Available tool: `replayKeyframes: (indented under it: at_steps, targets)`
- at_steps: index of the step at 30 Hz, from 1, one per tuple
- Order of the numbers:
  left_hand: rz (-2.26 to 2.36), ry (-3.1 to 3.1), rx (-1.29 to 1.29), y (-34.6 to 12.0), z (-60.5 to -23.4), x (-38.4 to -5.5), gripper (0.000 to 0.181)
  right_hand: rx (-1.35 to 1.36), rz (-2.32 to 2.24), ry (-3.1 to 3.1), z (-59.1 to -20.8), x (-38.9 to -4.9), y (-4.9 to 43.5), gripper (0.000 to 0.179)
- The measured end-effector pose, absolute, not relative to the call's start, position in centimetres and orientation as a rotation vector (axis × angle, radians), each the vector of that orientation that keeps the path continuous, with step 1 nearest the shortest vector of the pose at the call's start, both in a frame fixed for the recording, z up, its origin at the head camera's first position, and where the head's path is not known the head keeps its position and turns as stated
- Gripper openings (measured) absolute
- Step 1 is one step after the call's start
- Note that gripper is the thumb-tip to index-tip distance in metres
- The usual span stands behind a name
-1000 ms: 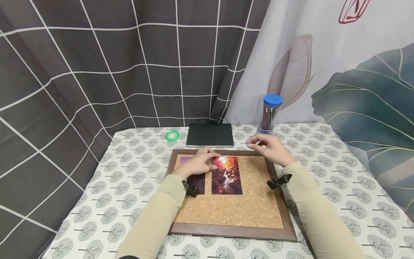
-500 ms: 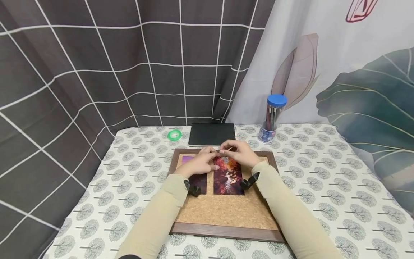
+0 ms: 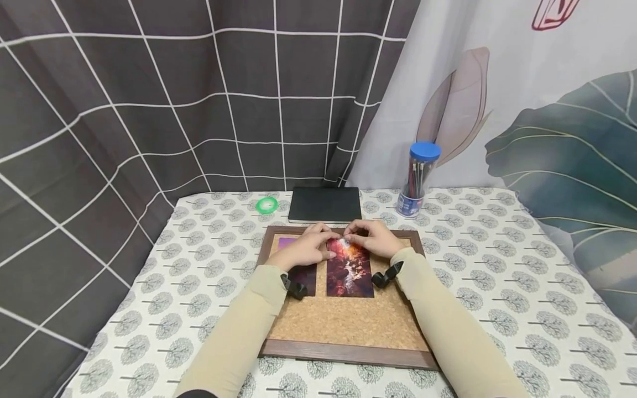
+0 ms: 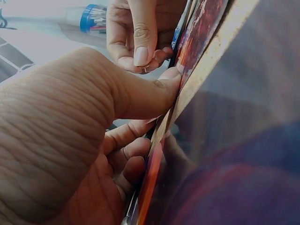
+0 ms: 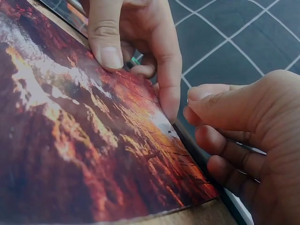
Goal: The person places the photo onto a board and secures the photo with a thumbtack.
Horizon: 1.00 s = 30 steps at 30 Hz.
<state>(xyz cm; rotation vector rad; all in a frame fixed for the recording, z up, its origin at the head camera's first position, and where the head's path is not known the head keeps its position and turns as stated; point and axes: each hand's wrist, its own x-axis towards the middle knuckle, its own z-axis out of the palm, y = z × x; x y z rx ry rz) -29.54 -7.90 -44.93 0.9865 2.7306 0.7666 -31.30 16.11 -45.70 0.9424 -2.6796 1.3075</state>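
Note:
On the framed corkboard lies a glossy red-orange canyon photo. My left hand rests at its upper left; in the right wrist view the straight thumb presses the print and the index finger reaches its top edge. Just right of it, my right hand pinches a small metal thumbtack between thumb and forefinger, close over the photo's top edge. Its other fingers are curled. A second, purple-dark photo lies to the left, partly covered by my left hand and wrist.
Behind the board lies a black notebook, with a green tape roll to its left. A blue-lidded jar of pencils stands at the back right. A tree-print cloth covers the table, and a dark grid curtain hangs behind.
My right hand has come left from near the pencil jar to the canyon photo's top edge. My left hand has stayed on the photo.

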Motion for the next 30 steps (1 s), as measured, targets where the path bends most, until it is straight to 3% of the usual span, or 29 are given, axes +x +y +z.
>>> replayKeyframes:
  at_steps: [30]
  targets:
    - [0.773, 2.704, 0.954, -7.93, -44.43, -29.27, 0.048, 1.039, 1.094, -2.705, -46.39, -31.94, 16.67, 0.006]
